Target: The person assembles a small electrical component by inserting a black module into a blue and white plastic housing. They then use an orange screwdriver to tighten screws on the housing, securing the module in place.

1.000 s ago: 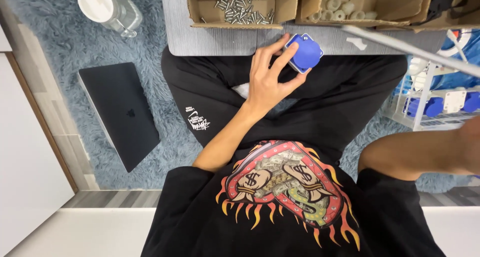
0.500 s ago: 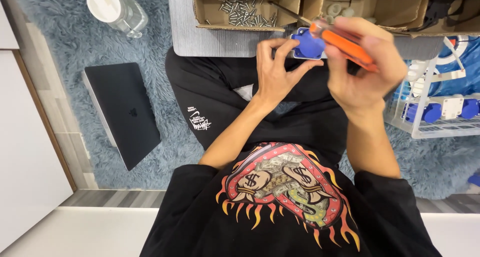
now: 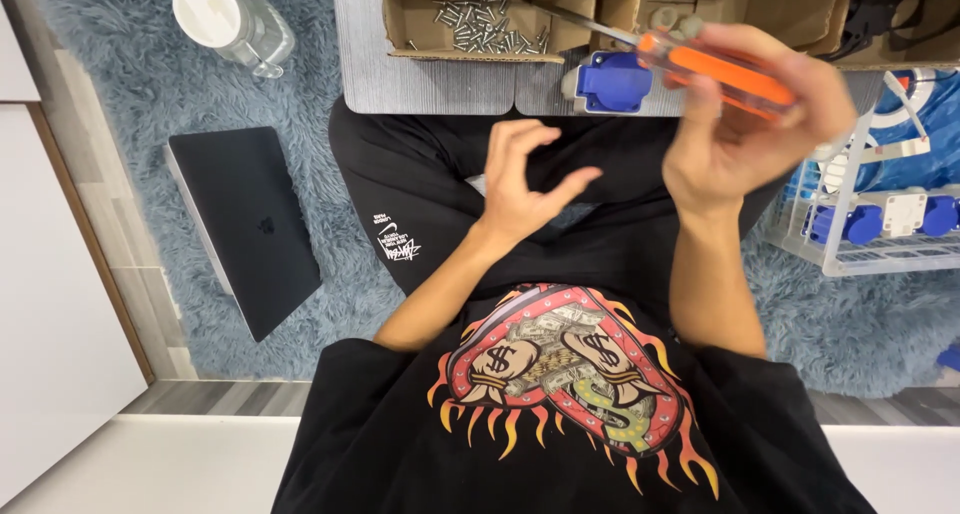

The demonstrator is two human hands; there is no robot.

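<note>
Orange screwdriver (image 3: 715, 66) in right hand (image 3: 745, 124) grip

A single camera, worn on the person's head, looks steeply down over the black printed shirt (image 3: 560, 414) filling the lower frame, close to the lens. Crossed legs lie mid-frame; the far scene sits at the top: the grey table edge (image 3: 430, 79) and the brown cardboard compartment box (image 3: 480, 19) at upper centre. The blue shag rug (image 3: 120, 74) spreads across the upper left, a white wire rack (image 3: 860, 254) at right. There is no second view to share any part of the scene.
</note>
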